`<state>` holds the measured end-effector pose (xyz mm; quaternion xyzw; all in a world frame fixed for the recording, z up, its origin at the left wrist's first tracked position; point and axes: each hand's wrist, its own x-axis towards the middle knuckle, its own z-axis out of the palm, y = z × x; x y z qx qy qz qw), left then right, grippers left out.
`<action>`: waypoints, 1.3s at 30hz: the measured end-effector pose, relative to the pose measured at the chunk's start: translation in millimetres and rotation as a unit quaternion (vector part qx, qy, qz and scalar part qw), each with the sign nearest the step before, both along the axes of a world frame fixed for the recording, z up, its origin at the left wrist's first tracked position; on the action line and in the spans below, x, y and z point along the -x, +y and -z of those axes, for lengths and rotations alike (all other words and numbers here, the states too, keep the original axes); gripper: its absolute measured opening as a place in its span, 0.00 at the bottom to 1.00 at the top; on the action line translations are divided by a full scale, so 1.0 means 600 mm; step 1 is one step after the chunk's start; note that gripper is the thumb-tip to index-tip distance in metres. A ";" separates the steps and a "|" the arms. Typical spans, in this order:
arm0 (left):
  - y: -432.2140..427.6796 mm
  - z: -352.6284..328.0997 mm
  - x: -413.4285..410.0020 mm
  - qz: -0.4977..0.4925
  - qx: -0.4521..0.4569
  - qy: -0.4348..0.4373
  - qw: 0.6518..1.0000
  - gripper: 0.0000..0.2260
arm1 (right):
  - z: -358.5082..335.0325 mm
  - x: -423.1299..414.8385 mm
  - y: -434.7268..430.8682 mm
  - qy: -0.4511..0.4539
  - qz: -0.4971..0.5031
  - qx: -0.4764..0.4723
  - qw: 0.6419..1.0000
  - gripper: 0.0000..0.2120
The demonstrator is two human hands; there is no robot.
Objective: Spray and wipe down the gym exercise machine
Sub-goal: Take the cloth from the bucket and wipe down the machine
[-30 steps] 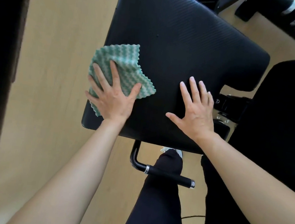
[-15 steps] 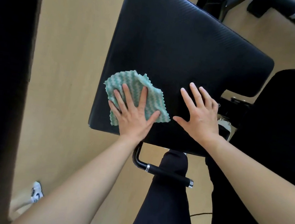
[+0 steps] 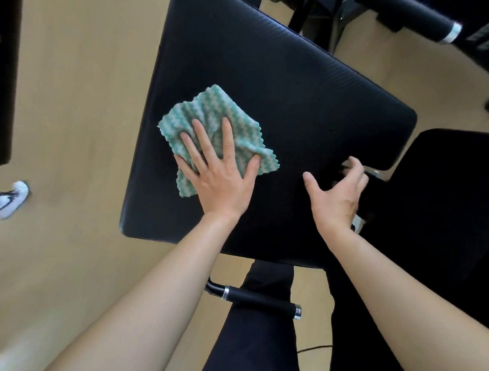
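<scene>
The cloth [image 3: 212,110] has slid inward on the pad [image 3: 281,75] under the left hand [image 3: 219,179], which presses it flat, fingers spread. The right hand [image 3: 337,199], flat before, now curls its fingers at the pad's right edge (blurred; I cannot tell if it grips).

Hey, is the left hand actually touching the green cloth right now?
Touching. The head view shows the left hand lying flat on the cloth, fingers spread over it, on the black pad.
</scene>
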<state>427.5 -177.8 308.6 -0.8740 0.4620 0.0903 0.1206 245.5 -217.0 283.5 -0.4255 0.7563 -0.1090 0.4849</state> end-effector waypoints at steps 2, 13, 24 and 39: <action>0.009 0.000 0.000 0.011 -0.007 0.009 1.000 0.40 | 0.000 -0.002 0.002 -0.038 0.047 -0.032 0.998 0.42; -0.142 -0.009 -0.035 -0.114 0.035 -0.019 0.993 0.45 | 0.021 0.016 -0.002 -0.060 0.013 -0.090 0.994 0.37; -0.025 0.003 0.055 0.117 -0.048 0.025 0.992 0.39 | 0.015 0.020 -0.009 -0.094 0.034 -0.099 0.990 0.34; -0.205 0.043 0.102 0.284 -0.012 0.022 0.959 0.32 | 0.023 0.025 -0.009 -0.087 0.019 -0.119 0.989 0.38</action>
